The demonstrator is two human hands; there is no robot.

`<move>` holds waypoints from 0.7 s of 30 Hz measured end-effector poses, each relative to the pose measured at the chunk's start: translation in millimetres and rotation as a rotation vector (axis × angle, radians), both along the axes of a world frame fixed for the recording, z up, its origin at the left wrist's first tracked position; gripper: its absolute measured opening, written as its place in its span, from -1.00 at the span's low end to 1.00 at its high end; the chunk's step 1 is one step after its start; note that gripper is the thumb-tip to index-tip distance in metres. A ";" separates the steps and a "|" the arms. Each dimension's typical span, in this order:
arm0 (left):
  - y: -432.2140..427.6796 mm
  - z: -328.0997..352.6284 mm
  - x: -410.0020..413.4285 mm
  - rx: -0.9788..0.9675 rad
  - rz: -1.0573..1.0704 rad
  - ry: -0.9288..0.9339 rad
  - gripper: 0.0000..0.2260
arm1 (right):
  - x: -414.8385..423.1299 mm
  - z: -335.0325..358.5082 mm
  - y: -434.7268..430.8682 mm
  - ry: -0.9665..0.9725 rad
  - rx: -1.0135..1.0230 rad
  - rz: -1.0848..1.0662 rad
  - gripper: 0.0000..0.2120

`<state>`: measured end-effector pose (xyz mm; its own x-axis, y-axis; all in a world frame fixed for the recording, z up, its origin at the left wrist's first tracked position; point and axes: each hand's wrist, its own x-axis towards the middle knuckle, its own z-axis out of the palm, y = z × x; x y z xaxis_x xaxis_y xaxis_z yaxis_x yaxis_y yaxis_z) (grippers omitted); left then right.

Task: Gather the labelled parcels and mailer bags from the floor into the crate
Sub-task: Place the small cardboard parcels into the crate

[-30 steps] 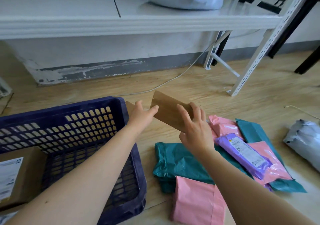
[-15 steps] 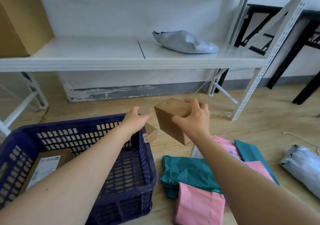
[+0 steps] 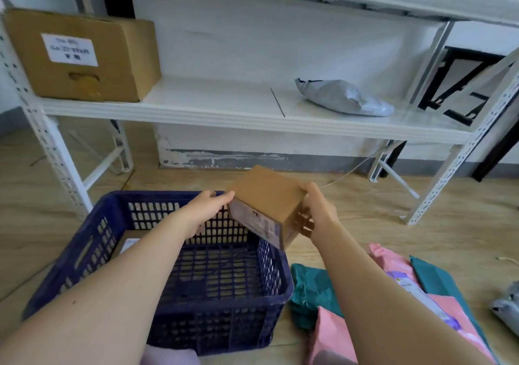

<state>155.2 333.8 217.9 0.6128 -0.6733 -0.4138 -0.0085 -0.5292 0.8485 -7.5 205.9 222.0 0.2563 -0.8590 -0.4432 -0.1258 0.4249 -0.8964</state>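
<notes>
A small brown cardboard parcel (image 3: 266, 196) with a label on its near face hangs tilted above the far right corner of the dark blue crate (image 3: 269, 305). My right hand (image 3: 317, 210) grips its right side. My left hand (image 3: 207, 204) touches its left edge with fingers nearly straight. Inside the crate a labelled flat box (image 3: 127, 245) lies at the left, partly hidden by my left arm. On the floor to the right lie a teal mailer bag (image 3: 309, 288), pink mailer bags (image 3: 328, 336) and a purple labelled bag (image 3: 407, 286).
A white metal shelf rack (image 3: 224, 111) stands behind the crate, holding a large cardboard box (image 3: 84, 55) and a grey mailer bag (image 3: 345, 99). Another grey bag (image 3: 508, 305) lies at the right edge. A cable (image 3: 354, 168) runs along the floor by the wall.
The parcel has been lifted from the floor and carried left to above the crate's corner. My left hand has come up to its left edge. The camera has tilted upward.
</notes>
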 end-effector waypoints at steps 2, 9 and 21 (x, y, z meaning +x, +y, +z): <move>8.7 2.5 10.5 -0.036 0.029 0.050 -0.35 | 12.8 -1.8 3.4 -0.001 0.059 0.046 -0.62; 25.9 -7.3 37.0 -0.061 0.119 0.175 -0.49 | 49.8 -13.9 16.7 0.042 0.136 0.170 -0.50; 62.0 -16.7 85.6 -0.076 0.277 0.118 -0.79 | 126.7 -31.2 38.2 0.094 0.174 0.306 -0.58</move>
